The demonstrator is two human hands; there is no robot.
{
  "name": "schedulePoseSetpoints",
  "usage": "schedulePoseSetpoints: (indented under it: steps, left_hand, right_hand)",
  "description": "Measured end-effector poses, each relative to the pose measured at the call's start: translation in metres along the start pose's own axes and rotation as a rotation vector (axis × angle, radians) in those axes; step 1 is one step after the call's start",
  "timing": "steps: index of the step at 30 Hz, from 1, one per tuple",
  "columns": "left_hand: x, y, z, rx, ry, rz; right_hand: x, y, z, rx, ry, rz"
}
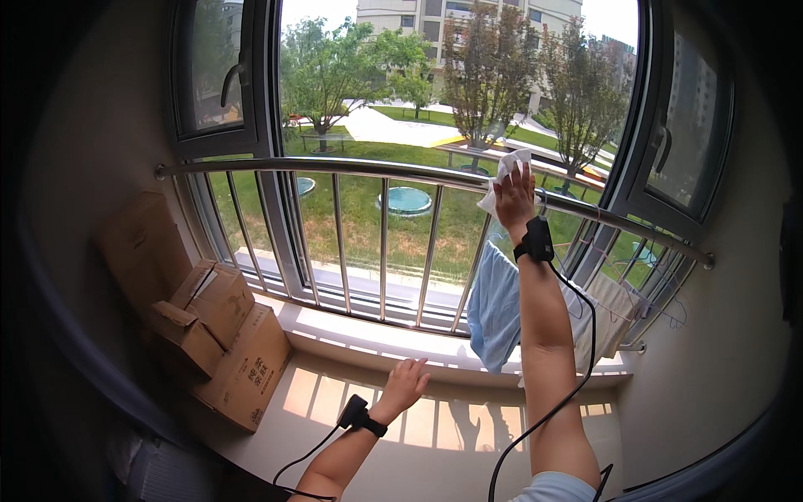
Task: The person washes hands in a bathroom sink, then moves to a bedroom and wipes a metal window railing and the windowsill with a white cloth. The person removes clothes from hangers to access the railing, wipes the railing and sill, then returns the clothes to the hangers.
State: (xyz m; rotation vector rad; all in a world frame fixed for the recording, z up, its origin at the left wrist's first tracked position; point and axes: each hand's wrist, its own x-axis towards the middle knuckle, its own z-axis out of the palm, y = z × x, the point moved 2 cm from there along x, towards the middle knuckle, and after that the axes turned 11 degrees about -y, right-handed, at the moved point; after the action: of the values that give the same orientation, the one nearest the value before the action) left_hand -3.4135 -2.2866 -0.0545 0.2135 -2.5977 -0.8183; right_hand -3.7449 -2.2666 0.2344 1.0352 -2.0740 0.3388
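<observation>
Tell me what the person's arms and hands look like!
Both the left hand and right hand are gloveless. Each wrist wears a black strap with a boxy black device and a thin black cable. A pale blue sleeve shows on the right arm.

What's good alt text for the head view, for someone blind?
A person's right hand holds a white cloth up at a metal railing before a window; the left hand is lower, apparently empty. A blue cloth hangs at right, boxes stand stacked at left, and grass and trees show outside.
</observation>
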Motion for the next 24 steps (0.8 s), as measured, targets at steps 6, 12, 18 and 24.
schedulePoseSetpoints:
  steps: [6,12,18,24]
  left_hand:
    - [-0.041,-0.12,-0.086,0.075,-0.091,0.039]
    - [-0.056,-0.194,-0.161,0.526,-0.128,0.044]
    - [-0.022,-0.185,-0.208,0.632,-0.255,0.143]
    - [0.015,-0.161,-0.26,0.673,-0.045,0.147]
  right_hand:
    - [0.062,-0.138,0.069,0.051,0.11,-0.161]
    - [0.143,-0.387,0.101,0.054,0.182,-0.314]
    - [0.16,-0.436,0.105,0.083,0.057,-0.368]
    - [0.117,-0.294,0.077,0.036,-0.064,-0.274]
